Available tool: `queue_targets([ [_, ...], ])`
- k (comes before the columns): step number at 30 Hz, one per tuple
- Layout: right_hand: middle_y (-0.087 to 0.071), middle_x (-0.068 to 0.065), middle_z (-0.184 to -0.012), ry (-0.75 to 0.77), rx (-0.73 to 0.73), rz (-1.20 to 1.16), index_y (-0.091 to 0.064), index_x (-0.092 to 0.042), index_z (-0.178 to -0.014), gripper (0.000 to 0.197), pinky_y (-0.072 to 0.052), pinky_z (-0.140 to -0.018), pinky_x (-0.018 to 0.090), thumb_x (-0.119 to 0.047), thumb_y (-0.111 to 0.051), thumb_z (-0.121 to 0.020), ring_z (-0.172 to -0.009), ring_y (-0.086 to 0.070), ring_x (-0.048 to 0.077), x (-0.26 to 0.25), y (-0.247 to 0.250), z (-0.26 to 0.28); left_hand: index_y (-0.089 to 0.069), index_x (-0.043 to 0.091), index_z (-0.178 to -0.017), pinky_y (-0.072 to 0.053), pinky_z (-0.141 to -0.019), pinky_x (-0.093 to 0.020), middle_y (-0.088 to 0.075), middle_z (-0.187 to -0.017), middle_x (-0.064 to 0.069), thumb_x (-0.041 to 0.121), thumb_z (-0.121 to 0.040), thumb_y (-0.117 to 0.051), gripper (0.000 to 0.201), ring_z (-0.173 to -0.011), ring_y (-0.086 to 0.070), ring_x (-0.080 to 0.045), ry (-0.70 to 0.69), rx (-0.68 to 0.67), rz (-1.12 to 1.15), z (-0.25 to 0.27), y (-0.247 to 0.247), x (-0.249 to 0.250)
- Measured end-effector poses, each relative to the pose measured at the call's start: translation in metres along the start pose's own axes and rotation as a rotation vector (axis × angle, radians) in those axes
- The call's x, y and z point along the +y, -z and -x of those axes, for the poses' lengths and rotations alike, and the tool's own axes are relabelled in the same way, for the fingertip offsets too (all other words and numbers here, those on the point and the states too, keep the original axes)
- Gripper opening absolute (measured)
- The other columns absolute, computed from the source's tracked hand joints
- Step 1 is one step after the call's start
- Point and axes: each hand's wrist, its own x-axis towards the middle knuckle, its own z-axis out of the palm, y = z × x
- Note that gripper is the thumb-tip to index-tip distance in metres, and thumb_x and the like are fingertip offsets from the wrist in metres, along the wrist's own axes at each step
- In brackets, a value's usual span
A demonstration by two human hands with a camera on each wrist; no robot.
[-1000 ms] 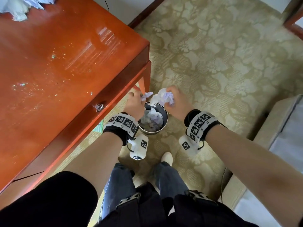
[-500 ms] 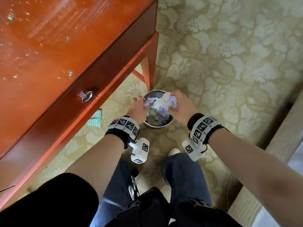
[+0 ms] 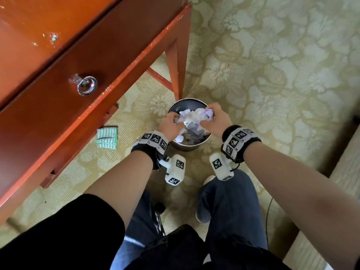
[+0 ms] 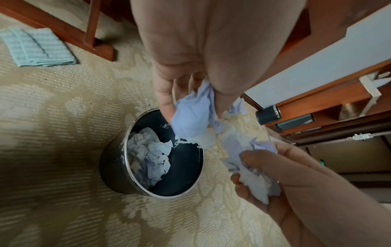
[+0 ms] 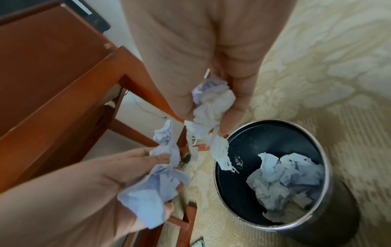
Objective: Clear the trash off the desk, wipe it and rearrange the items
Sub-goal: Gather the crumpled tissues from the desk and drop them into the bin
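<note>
Both hands hang over a round dark metal bin (image 3: 176,109) (image 4: 118,175) (image 5: 317,222) on the carpet, beside the desk leg. My left hand (image 3: 171,124) (image 4: 182,93) grips a wad of crumpled white tissue (image 4: 190,117) (image 5: 152,188). My right hand (image 3: 214,119) (image 5: 211,107) grips another crumpled tissue wad (image 5: 211,107) (image 4: 251,173). In the head view the two wads (image 3: 194,117) sit together above the bin mouth. More crumpled tissue (image 4: 148,158) (image 5: 283,180) lies inside the bin.
The red wooden desk (image 3: 58,55) with a ring drawer pull (image 3: 85,86) stands at left, its leg (image 3: 177,61) right behind the bin. A folded green cloth (image 3: 107,138) (image 4: 38,46) lies on the patterned carpet under the desk. My feet stand just behind the bin.
My head has tipped down and closer, so the desk top slid out of view. Both hands have lowered with the tissue wads toward the bin mouth.
</note>
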Motion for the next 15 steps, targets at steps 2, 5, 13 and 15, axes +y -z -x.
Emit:
queue_targets([
  [2,-0.050,0.003,-0.090,-0.049,0.015,-0.055,-0.043,-0.012,-0.116,0.037,-0.041,-0.051,0.020,-0.012,-0.061,-0.084,-0.073,-0.051,0.017,0.002,0.000,-0.003,-0.042,0.007,-0.133,-0.041,-0.093,-0.033,-0.051,-0.128,-0.012,0.022,-0.094,-0.054,0.044,-0.115,-0.051,-0.028,0.046,0.013,0.022,-0.004,0.000,0.001],
  [5,-0.047,0.000,-0.088,-0.168,-0.002,-0.221,-0.044,-0.012,-0.116,0.035,-0.047,-0.041,0.018,-0.008,-0.060,-0.085,-0.072,-0.054,0.013,0.000,-0.002,-0.010,-0.041,0.006,-0.135,-0.040,-0.093,-0.030,-0.051,-0.127,-0.012,0.023,-0.094,-0.054,0.046,-0.117,-0.051,-0.027,0.109,0.030,0.092,-0.013,0.000,0.001],
  [13,-0.047,0.007,-0.118,-0.386,-0.067,-0.517,-0.038,-0.010,-0.138,0.055,-0.057,-0.063,0.027,-0.007,-0.061,-0.088,-0.102,-0.057,0.024,0.002,-0.006,-0.031,-0.049,0.011,-0.119,-0.049,-0.096,-0.046,-0.050,-0.094,-0.008,0.023,-0.092,-0.054,0.031,-0.093,-0.051,-0.025,0.208,-0.001,0.294,-0.023,0.001,0.014],
  [15,-0.046,0.014,-0.125,-0.439,-0.100,-0.642,-0.030,-0.011,-0.144,0.059,-0.056,-0.071,0.034,-0.009,-0.057,-0.092,-0.109,-0.057,0.030,0.000,-0.004,-0.031,-0.055,0.013,-0.106,-0.051,-0.092,-0.046,-0.051,-0.087,-0.006,0.027,-0.094,-0.050,0.018,-0.093,-0.052,-0.026,0.204,-0.008,0.330,-0.023,0.000,0.018],
])
